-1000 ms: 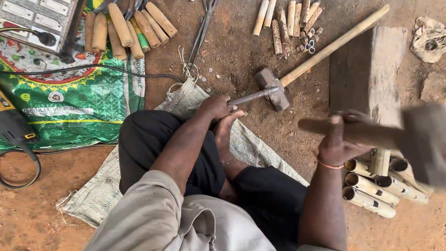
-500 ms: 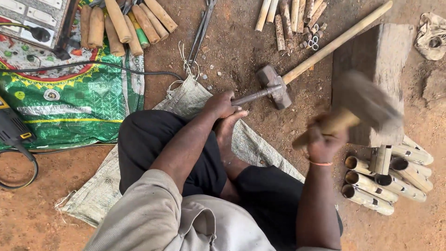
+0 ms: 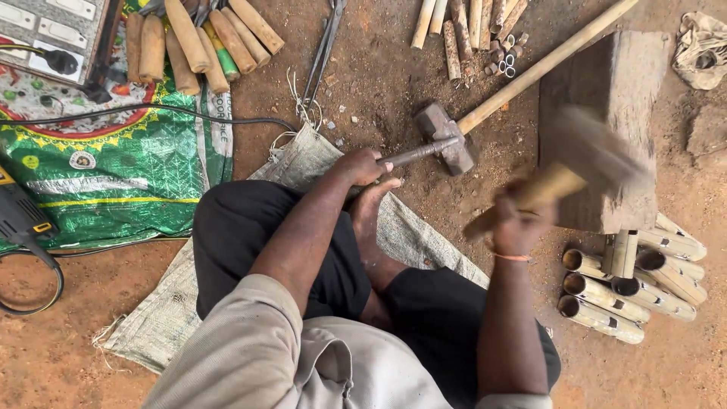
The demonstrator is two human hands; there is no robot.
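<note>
**Rod lies on the sledgehammer head, mallet raised to its right**

Head view: your left hand (image 3: 362, 168), near the middle of the frame, has its fingers closed around a thin metal rod (image 3: 418, 152). The long axis of the rod runs from your fist up and to the right, and its far end rests on the sledgehammer head (image 3: 447, 138) on the ground. Your right hand (image 3: 516, 226) is at the right of centre, its fingers wrapped tight on the handle of a wooden mallet (image 3: 564, 173) — blurred, tilted up and to the right, in front of the wooden block (image 3: 606, 83). The rod tip is to the left of the mallet head and higher in the frame, apart from it. Your left hand is the nearer one to the tip. Bamboo tubes (image 3: 628, 284) lie at the lower right.
</note>
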